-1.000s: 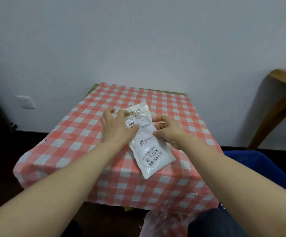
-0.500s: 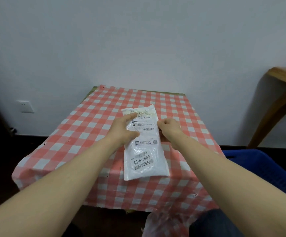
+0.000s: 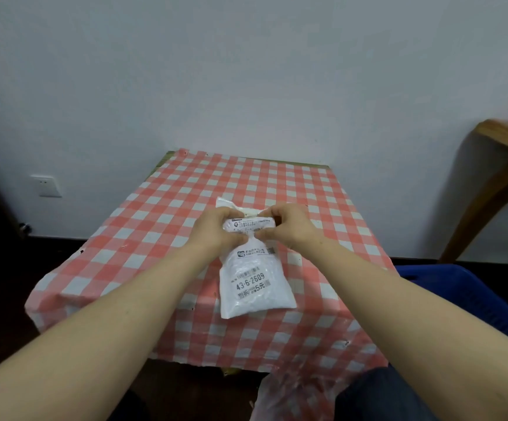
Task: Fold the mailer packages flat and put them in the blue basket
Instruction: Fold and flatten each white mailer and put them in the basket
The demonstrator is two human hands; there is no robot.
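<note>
Left hand: the left hand [image 3: 216,230] is gripping the far part of the white mailer package [image 3: 254,273], with the fingers curling over its left side and the thumb pressing on the front face.
Right hand: the right hand [image 3: 289,227] is gripping the same far part from the right side, fingers curling on top and thumb meeting the package just beside the left thumb.
Mailer package: it is lying on the worktop [image 3: 167,226] between the two hands and reaching toward the person from them. Its far end is bending over under the fingers, so a rolled fold is showing between the hands. A small white corner is sticking out beyond the left hand. The near part is lying flat, and its printed label is showing "43-6-2609".
Worktop: it is wearing a red and white checked cloth [image 3: 316,208], which is hanging over the near edge below the forearms.
Blue basket: the blue basket [image 3: 465,287] is standing to the right of the right hand, lower than the worktop, and only partly in view behind the right forearm.
Surroundings: a wooden furniture piece [image 3: 502,165] is standing far right of the right hand, and a wall socket [image 3: 46,185] is sitting far left of the left hand.
</note>
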